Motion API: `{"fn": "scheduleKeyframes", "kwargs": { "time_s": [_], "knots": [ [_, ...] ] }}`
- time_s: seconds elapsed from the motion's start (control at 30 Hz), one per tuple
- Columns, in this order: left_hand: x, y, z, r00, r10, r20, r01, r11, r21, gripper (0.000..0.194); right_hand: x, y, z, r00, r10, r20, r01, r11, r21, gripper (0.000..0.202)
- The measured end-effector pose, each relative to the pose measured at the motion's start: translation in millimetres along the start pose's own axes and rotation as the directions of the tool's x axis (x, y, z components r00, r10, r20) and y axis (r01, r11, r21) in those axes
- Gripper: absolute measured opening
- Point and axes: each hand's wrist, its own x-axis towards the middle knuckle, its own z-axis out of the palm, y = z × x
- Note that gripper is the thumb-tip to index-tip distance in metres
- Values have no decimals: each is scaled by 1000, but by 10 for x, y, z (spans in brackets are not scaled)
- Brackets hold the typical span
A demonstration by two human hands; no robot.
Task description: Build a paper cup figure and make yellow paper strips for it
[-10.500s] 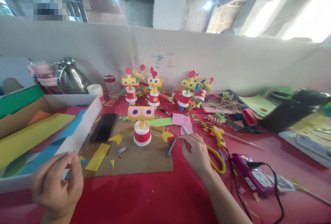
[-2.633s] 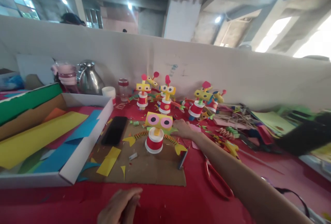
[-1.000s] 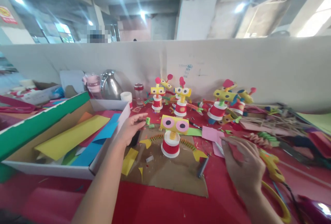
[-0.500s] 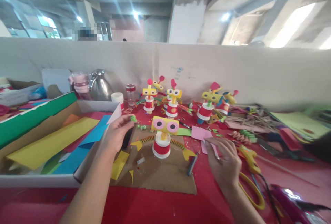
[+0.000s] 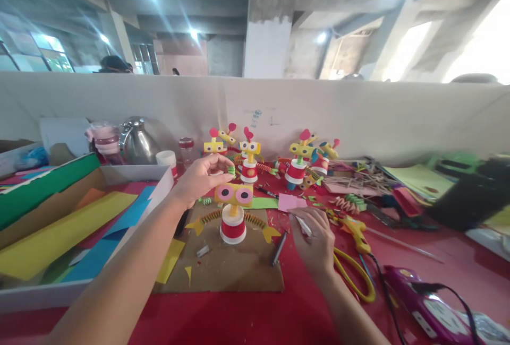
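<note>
Left hand [image 5: 198,179], 11 o'clock of big-eyed paper figure [image 5: 233,231]: pinching green paper coil [image 5: 231,171]. Right hand [image 5: 316,236], 3 o'clock: curled around pale tool [image 5: 304,225], partly hidden.

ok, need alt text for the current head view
A person's left hand holds a small green coil by the yellow head of a cup figure with pink-ringed eyes, standing on brown cardboard; contact is unclear. The right hand is near pink paper, and similar figures stand behind.
</note>
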Motion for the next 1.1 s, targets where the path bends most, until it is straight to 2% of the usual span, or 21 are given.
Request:
{"fn": "scheduleKeyframes", "kwargs": {
  "time_s": [0.1,0.37,0.87,1.1],
  "knots": [
    [10,-45,14,999,-6,37,4,998,59,25,-4,-4,-5,1000,-5,3,5,1000,8,13],
    [-3,-38,50,996,-5,87,0,998,57,25,2,-6,-11,1000,-8,14,8,1000,-2,14],
    [-16,-89,37,994,88,65,-93,993,78,20,-11,4,8,999,19,35,-20,1000,0,15],
    [-24,-79,62,995,78,62,-84,992,90,20,-17,9,14,999,14,47,-14,1000,6,15]
  ]
}}
